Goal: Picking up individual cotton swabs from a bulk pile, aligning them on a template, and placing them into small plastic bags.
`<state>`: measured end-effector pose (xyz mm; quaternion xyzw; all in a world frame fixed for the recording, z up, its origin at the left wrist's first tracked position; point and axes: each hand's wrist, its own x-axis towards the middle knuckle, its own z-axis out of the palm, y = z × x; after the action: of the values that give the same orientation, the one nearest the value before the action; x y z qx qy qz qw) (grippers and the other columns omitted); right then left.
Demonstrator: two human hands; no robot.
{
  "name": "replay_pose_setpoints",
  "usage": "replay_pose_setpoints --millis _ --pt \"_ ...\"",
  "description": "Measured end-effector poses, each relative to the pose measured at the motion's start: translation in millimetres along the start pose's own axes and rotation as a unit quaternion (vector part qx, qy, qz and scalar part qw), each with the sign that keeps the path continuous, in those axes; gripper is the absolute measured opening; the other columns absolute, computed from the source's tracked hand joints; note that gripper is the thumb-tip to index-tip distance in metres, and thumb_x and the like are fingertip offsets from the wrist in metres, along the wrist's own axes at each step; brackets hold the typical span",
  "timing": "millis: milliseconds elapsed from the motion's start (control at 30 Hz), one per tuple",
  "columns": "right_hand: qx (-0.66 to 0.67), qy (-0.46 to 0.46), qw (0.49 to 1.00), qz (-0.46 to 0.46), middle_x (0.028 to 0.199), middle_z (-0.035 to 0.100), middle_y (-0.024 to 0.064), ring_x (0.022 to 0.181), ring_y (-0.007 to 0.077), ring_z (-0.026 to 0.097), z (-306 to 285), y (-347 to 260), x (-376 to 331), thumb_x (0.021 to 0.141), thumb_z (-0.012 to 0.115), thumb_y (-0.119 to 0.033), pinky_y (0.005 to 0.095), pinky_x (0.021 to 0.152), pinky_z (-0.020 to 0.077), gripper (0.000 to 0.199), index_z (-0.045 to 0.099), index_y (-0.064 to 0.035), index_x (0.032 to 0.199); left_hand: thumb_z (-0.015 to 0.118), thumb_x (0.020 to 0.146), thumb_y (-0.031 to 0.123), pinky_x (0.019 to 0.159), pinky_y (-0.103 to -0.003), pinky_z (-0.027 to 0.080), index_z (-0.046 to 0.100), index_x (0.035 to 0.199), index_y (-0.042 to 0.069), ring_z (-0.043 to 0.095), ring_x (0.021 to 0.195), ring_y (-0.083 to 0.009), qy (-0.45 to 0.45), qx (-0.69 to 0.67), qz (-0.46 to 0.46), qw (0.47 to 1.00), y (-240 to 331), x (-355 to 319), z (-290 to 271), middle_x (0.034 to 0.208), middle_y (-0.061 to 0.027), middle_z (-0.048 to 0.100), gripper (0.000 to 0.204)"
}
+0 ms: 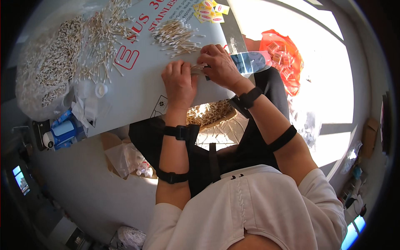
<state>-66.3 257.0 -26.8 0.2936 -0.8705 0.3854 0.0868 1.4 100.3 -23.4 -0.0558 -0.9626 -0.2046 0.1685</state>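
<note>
the left hand [180,81] and right hand [221,67], fingers curled, pinch a small bundle of cotton swabs [197,69] between them over the table [139,96]. a loose swab pile [176,35] lies just beyond, with yellow packets [208,11] farther off.

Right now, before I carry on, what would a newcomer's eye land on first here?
Probably the bright red bag of small packs, off the right side of the table, against the glaring sunlit floor. Next, the big clear bag of cotton swabs at the table's left, and the loose pile toward its far side. Then the left hand and right hand, with a small bunch of swabs between them.
</note>
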Motion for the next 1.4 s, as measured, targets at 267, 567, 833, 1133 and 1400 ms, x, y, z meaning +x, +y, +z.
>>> replay_pose_setpoints --millis 267,567,833,1133,1400 --pt "0.061 -0.043 0.997 0.018 0.095 0.058 0.0063 0.097 0.0287 0.058 -5.5 11.3 -14.9 0.075 0.067 -0.004 0.0396 0.085 0.0476 0.01 0.066 -0.0086 0.084 0.07 0.076 0.006 0.08 -0.044 0.044 0.063 0.089 0.006 0.055 0.093 -0.0303 -0.021 -0.059 -0.004 0.998 0.1 -0.3 3.2 0.095 -0.0058 0.059 0.015" --pt "0.114 0.046 0.986 0.111 0.11 0.062 0.0118 0.101 0.0298 0.062 2.5 7.0 -15.4 0.082 0.056 0.005 0.035 0.089 0.0491 0.026 0.065 -0.0027 0.105 0.067 0.078 0.006 0.091 -0.047 0.042 0.062 0.105 0.003 0.054 0.107 -0.0318 -0.002 -0.023 0.005 1.0 -12.4 14.4 -0.4 0.111 -0.0107 0.059 0.028" --pt "0.335 0.134 0.916 0.174 0.143 0.048 0.0123 0.132 0.0203 0.045 14.8 -11.3 -29.1 0.096 0.047 -0.003 0.0294 0.108 0.0352 0.036 0.055 -0.0016 0.131 0.064 0.088 0.037 0.116 -0.056 0.016 0.036 0.146 0.006 0.026 0.145 -0.0303 -0.086 0.03 -0.011 0.996 15.8 -20.8 8.9 0.152 -0.0156 0.035 0.071" --pt "0.343 0.206 0.9 0.176 0.145 0.046 0.0127 0.134 0.0204 0.042 28.6 -15.6 -33.1 0.103 0.045 -0.015 0.0299 0.11 0.0323 0.035 0.052 -0.0007 0.135 0.056 0.097 0.031 0.117 -0.049 0.019 0.029 0.149 0.003 0.022 0.146 -0.0345 0.049 -0.163 -0.085 0.982 10.6 -22.4 19.3 0.155 -0.0199 0.025 0.065" --pt "0.377 0.181 0.894 0.164 0.144 0.047 0.0131 0.132 0.0195 0.044 40.2 -12.9 -28.3 0.103 0.046 -0.016 0.0301 0.109 0.0356 0.035 0.053 0.0005 0.134 0.044 0.103 0.028 0.117 -0.039 0.019 0.028 0.148 -0.003 0.024 0.144 -0.0278 0.181 -0.439 -0.213 0.854 35.5 -15.0 34.8 0.154 -0.0174 0.029 0.057"
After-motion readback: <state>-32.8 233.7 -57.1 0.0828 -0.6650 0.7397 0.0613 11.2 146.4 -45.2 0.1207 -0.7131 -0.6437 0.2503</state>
